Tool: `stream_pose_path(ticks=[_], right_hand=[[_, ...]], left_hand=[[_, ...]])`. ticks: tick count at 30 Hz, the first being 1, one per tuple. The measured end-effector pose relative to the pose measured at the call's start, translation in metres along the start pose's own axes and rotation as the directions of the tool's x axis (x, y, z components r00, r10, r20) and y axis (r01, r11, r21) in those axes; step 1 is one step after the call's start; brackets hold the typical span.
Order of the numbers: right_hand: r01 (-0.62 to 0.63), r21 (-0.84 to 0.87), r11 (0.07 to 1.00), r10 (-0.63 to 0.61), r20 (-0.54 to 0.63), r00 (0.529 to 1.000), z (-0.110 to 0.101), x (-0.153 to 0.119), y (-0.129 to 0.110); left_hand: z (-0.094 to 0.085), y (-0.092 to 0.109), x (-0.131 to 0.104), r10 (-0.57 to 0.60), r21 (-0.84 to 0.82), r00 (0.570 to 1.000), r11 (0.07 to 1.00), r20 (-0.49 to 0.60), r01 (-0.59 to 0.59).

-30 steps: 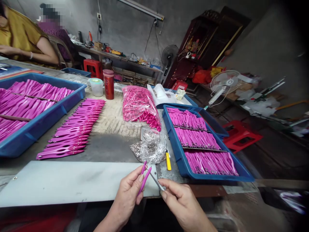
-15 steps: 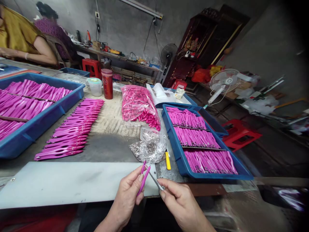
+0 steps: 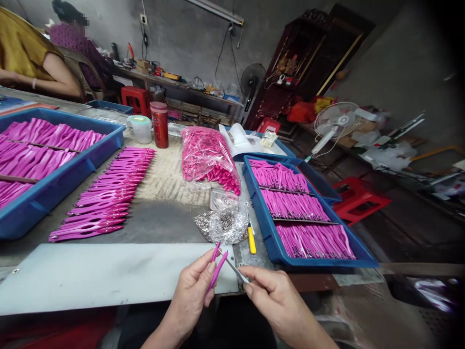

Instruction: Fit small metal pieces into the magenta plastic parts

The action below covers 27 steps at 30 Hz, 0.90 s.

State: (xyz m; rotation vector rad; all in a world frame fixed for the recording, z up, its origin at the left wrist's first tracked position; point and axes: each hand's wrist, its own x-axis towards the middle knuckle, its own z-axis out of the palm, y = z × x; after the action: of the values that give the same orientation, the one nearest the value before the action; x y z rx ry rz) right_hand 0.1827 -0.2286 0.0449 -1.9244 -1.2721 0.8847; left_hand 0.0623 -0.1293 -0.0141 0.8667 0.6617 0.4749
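Note:
My left hand (image 3: 194,286) is closed around a slim pink plastic piece (image 3: 217,275) with two prongs pointing up and away. My right hand (image 3: 276,295) pinches metal tweezers (image 3: 238,272), whose thin tip reaches between the prongs. Whether the tip grips anything is too small to tell. Both hands are over the front edge of a white board (image 3: 119,276). Just beyond them lies a clear plastic bag of small metal parts (image 3: 227,227). To its right rests a screwdriver with a yellow handle (image 3: 252,240).
Rows of pink pieces fill a left blue tray (image 3: 54,196) and a right blue tray (image 3: 267,237). Between them lie a row of pink pieces (image 3: 105,194) and a bag of darker pink parts (image 3: 207,155). A red tumbler (image 3: 160,126) stands behind. Two people sit at back left.
My right hand has shifted slightly right with the tweezers. My left hand stays almost in place, still holding the pink piece. The whole view has moved slightly.

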Motion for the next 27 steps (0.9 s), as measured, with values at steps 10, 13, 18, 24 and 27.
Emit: stream_pose_path(ticks=[10,13,18,24,27], right_hand=[[0.010,-0.015,1.000,-0.010,-0.030,0.999,0.006,-0.001,-0.001],[0.024,-0.022,0.999,-0.025,-0.036,0.999,0.009,-0.002,0.000],[0.035,-0.028,0.999,-0.036,-0.050,0.998,0.011,0.000,0.001],[0.044,-0.022,0.999,-0.045,-0.073,0.996,0.011,0.000,0.001],[0.036,0.005,0.999,-0.036,-0.072,0.997,0.011,-0.003,0.004]], left_hand=[[0.001,0.000,0.002,-0.009,0.003,1.000,1.000,-0.026,0.009],[0.001,0.000,0.001,-0.006,0.000,1.000,1.000,-0.011,0.006],[-0.001,-0.002,0.002,0.002,-0.009,1.000,1.000,0.003,-0.002],[-0.001,-0.001,0.001,0.006,-0.026,1.000,1.000,0.021,-0.005],[0.000,0.000,0.001,0.007,-0.027,1.000,1.000,0.026,-0.007]])
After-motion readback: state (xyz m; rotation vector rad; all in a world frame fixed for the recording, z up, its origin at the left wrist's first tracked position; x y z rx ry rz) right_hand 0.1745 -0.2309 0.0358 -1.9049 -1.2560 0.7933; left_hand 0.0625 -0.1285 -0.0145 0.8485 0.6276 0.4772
